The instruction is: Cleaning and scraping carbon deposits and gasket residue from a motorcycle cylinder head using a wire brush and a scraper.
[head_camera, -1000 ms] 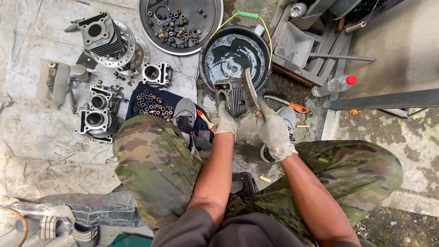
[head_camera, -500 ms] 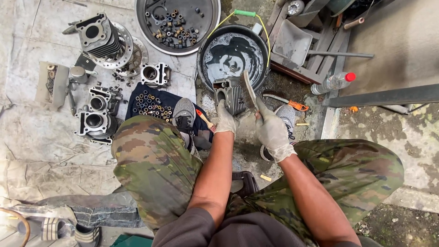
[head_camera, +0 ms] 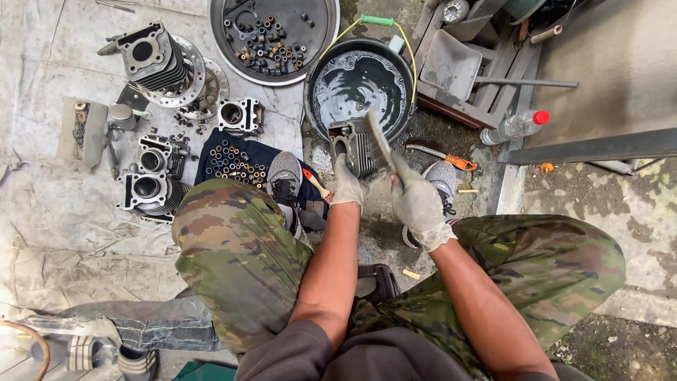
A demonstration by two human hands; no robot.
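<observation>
Widest first: I see the grey ground sheet (head_camera: 49, 212) spread to the left, carrying the finned engine cylinders (head_camera: 151, 187) and a larger cylinder with a disc (head_camera: 159, 63). These sit where they sat a second ago; only the camera has drifted slightly.

Above them, the round metal pan (head_camera: 271, 39) of small nuts and bushings, unchanged. Just right of it, the black bucket (head_camera: 361, 88) with dark liquid; its surface shows foam and ripples, as it did in both earlier pictures.

The dark cloth (head_camera: 233, 162) with rows of small rings lies by the left shoe. A clear bottle with a red cap (head_camera: 515, 125) lies well to the right, untouched.

Now the work itself. The left hand (head_camera: 347, 185), gloved, is closed around the lower side of the small finned cylinder (head_camera: 356, 149), holding it just at the bucket's near rim. The right hand (head_camera: 417, 204), gloved, is clenched on the handle of the brush (head_camera: 381, 141), whose head lies across the cylinder's top.

Change: over the last second the brush angle shifts a little and both hands sit marginally lower in frame; the part does not leave the rim. My judgement: scrubbing strokes continue on the same face, cleaning is mid-course, no repositioning yet.
</observation>
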